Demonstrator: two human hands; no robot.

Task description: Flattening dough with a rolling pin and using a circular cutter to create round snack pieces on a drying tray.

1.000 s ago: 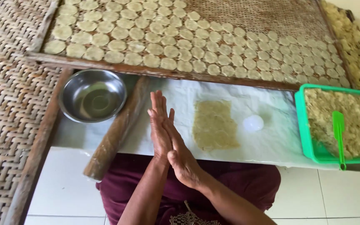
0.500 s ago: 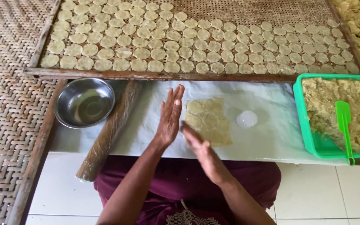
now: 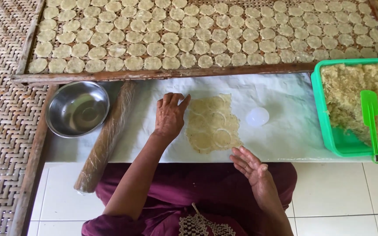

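On the white sheet (image 3: pixel 276 94), the left hand (image 3: pixel 169 116) lies flat, open, steadying scored dough (image 3: pixel 212 124); lifting rounds wants gentle fingertips.

This looks like a small home food-making spot set up on the floor, not a fitted kitchen. The work goes on at ground level: white floor tiles (image 3: pixel 337 188) show under a white plastic sheet (image 3: pixel 281 94) spread as the working surface, with woven bamboo matting (image 3: pixel 1 122) alongside. A wide wood-framed drying tray (image 3: pixel 154 74) carries rows of small round pale discs (image 3: pixel 154 48), hand-made snack pieces laid out to dry. Simple household gear lies around: a steel bowl (image 3: pixel 77 109), a plastic-wrapped rolling pin (image 3: pixel 106 140) and a green plastic tub (image 3: pixel 329 126) of crumbly mixture.
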